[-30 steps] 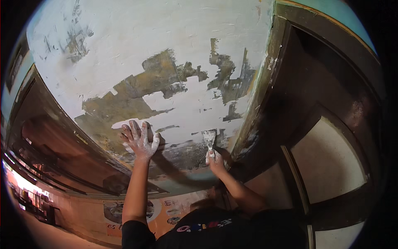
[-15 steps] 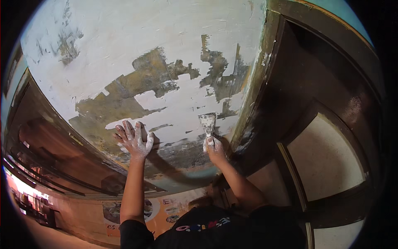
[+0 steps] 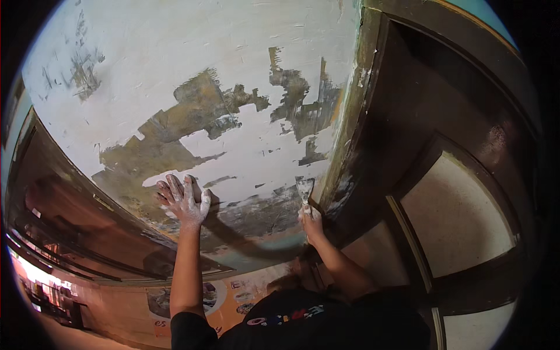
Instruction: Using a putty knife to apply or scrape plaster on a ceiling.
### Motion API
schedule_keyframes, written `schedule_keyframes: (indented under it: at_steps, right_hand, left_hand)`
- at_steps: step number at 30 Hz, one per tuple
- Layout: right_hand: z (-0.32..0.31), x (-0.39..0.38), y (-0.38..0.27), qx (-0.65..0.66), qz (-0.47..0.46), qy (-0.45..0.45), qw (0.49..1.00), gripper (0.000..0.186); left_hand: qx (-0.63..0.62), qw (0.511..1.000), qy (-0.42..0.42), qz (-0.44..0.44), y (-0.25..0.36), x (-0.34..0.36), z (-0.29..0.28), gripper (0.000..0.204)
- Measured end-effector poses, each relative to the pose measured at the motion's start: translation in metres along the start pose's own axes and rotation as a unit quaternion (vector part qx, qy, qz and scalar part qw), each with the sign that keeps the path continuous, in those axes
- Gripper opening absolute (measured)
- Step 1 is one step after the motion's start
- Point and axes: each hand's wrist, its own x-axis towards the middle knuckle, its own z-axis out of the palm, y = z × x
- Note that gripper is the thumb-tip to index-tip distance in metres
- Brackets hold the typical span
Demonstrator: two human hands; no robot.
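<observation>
My left hand (image 3: 185, 201) lies spread against the wall, its fingers and thumb dusted with white. In my right hand (image 3: 310, 220) is a putty knife (image 3: 304, 189), gripped by its handle with the blade pointing up. The blade, smeared with white, is at the wall close to the door frame. White filler (image 3: 233, 151) covers much of the wall (image 3: 175, 35), spread in ragged strokes. Between those strokes, bare olive-grey patches (image 3: 201, 96) show through. A darker grey band (image 3: 251, 216) runs below, partly under my arm's shadow.
To the right stands a weathered door frame (image 3: 348, 122) with a dark door (image 3: 420, 105) holding pale panels (image 3: 461, 216). A dark wooden frame (image 3: 67, 166) borders the wall on the left. Behind me, low in view, is an orange printed banner (image 3: 233, 297).
My right hand and the putty knife have moved down and to the right, toward the door frame. My left hand stays on the same spot of wall. The whole view has shifted slightly.
</observation>
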Motion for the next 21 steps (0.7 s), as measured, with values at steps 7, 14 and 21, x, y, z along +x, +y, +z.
schedule_keyframes:
  at_steps: [7,14,21]
  right_hand:
    - [0.003,0.001,-0.036,0.096,0.005,0.015,0.995,0.032]
    - [0.002,0.002,-0.008,0.043,-0.012,0.033,0.998,0.033]
    - [-0.019,-0.004,0.051,-0.032,0.012,0.003,0.999,0.035]
  left_hand:
    - [0.019,1.0,0.004,0.013,-0.002,-0.004,0.001,0.067]
    - [0.021,1.0,0.008,0.018,-0.006,-0.006,0.001,0.068]
    - [0.02,0.999,0.007,0.029,0.0,-0.003,0.001,0.07]
